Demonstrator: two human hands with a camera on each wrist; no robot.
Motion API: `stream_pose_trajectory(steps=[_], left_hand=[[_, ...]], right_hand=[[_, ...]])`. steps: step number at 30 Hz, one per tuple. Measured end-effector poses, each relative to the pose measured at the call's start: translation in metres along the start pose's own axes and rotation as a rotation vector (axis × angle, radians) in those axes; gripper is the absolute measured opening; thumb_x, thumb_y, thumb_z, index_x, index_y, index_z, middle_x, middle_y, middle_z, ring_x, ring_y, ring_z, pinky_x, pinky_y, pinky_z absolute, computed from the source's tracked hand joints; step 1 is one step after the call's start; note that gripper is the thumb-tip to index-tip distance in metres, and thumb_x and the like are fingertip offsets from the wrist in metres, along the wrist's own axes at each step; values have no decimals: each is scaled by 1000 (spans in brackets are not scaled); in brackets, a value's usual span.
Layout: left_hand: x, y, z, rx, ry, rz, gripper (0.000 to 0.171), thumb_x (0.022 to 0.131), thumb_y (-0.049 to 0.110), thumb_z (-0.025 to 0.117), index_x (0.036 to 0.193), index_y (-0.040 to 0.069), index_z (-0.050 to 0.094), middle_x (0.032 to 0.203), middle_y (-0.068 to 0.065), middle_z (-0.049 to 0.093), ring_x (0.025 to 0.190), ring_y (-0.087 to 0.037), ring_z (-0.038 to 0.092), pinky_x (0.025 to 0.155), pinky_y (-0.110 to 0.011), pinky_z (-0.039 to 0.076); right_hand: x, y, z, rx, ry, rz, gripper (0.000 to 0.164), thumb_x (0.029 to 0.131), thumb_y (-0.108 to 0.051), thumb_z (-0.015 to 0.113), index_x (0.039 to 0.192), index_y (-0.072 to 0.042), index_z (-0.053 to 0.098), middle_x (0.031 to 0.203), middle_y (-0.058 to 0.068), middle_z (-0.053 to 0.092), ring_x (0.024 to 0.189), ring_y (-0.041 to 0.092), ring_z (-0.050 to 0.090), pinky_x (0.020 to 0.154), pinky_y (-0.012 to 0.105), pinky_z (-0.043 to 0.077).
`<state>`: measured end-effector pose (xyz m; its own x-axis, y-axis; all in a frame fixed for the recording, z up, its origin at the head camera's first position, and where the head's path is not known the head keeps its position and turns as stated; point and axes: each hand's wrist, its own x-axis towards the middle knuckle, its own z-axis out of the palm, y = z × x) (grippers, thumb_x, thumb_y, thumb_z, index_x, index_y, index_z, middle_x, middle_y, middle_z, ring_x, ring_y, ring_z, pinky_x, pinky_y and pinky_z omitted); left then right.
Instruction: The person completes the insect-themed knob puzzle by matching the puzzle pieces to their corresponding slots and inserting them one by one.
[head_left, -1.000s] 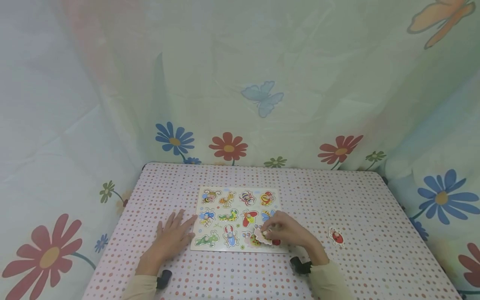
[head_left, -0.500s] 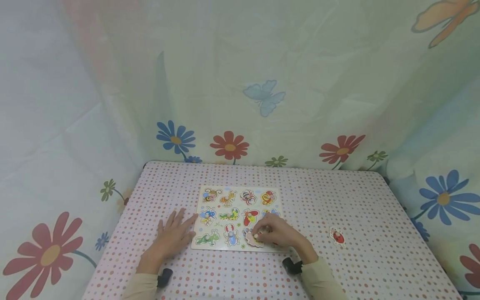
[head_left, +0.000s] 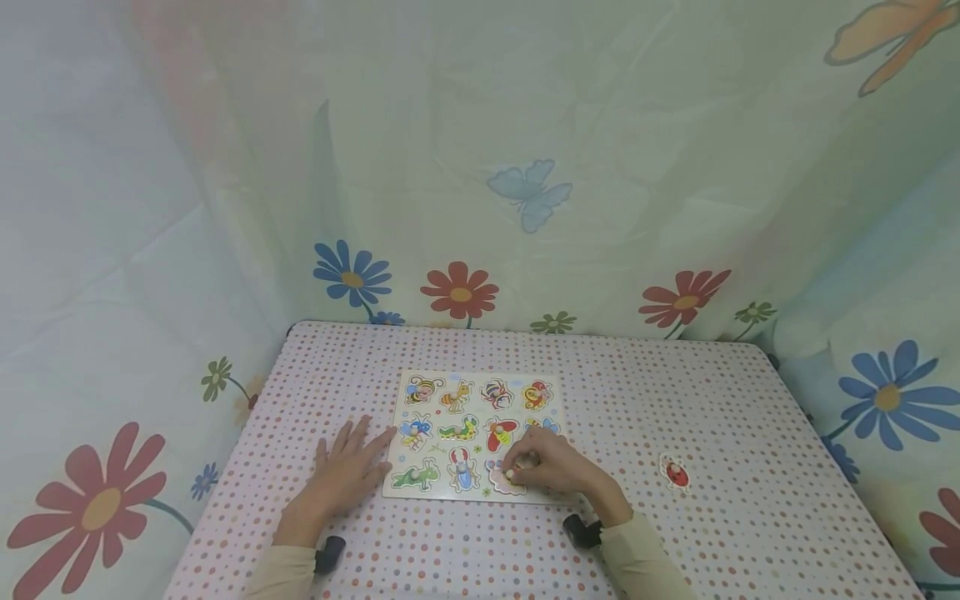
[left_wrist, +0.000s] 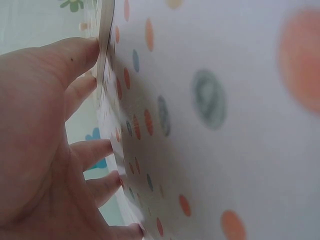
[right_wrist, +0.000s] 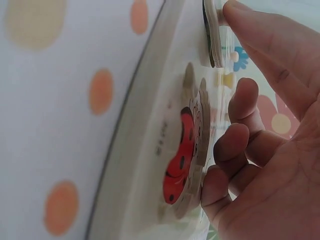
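A wooden peg puzzle board (head_left: 480,498) with colourful insect pieces lies on the table. My right hand (head_left: 553,463) pinches the small knob of a pink scalloped puzzle piece (head_left: 504,482) at the board's bottom row; the fingers partly cover it. In the right wrist view, that piece (right_wrist: 213,37) appears edge-on at the board, and whether it sits fully in its recess I cannot tell. Beside it shows a recess with a red spotted ladybug picture (right_wrist: 179,165). My left hand (head_left: 341,471) lies with fingers spread on the table, thumb and index finger touching the board's left edge.
A loose ladybug piece (head_left: 676,473) lies on the dotted tablecloth (head_left: 720,417), right of the board. Behind the table hangs a floral curtain (head_left: 420,167). Seated pieces include a green caterpillar (head_left: 458,428) and a blue beetle (head_left: 462,471).
My right hand has moved a little left with the pink piece, from beside the bottom-row recess to over it, then barely shifted. The left hand has stayed by the board's edge.
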<state>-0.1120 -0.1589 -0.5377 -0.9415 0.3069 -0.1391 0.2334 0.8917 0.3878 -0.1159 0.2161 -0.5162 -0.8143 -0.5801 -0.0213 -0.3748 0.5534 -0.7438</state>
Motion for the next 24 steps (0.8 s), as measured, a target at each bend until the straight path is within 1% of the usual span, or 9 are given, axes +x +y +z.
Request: stream_pose_trajectory(steps=[8, 12, 20, 23, 24], left_hand=[[0, 0, 0, 2, -2, -7, 56, 104, 40, 52, 157, 29, 37, 165, -16, 14, 149, -45, 5, 110, -75, -1], [0, 1, 0, -2, -4, -12, 56, 104, 40, 52, 157, 29, 36, 165, -16, 14, 149, -45, 5, 110, -75, -2], [0, -1, 1, -6, 0, -12, 56, 103, 40, 53, 156, 30, 37, 165, -16, 14, 149, -45, 5, 110, -75, -2], [1, -2, 3, -9, 1, -14, 56, 103, 40, 53, 156, 31, 37, 165, -16, 14, 149, -45, 5, 110, -75, -2], [1, -3, 3, -8, 1, -14, 56, 103, 41, 53, 156, 31, 37, 165, -16, 14, 149, -44, 5, 110, -75, -2]], right_hand=[[1, -1, 1, -24, -2, -3, 10, 86, -14, 80, 91, -23, 79, 90, 0, 57, 79, 22, 41, 69, 31, 33], [1, -2, 2, -35, 1, 9, 11, 85, -14, 80, 90, -24, 79, 91, 0, 58, 81, 22, 41, 69, 31, 33], [1, -3, 2, -29, 8, 23, 13, 84, -12, 80, 90, -23, 79, 90, 0, 57, 80, 22, 42, 68, 31, 33], [1, -4, 1, -37, 9, 29, 12, 85, -12, 81, 90, -24, 79, 90, -1, 58, 80, 22, 42, 69, 32, 35], [1, -4, 0, -42, 14, 25, 12, 85, -13, 81, 89, -24, 79, 90, -2, 59, 80, 22, 43, 72, 33, 37]])
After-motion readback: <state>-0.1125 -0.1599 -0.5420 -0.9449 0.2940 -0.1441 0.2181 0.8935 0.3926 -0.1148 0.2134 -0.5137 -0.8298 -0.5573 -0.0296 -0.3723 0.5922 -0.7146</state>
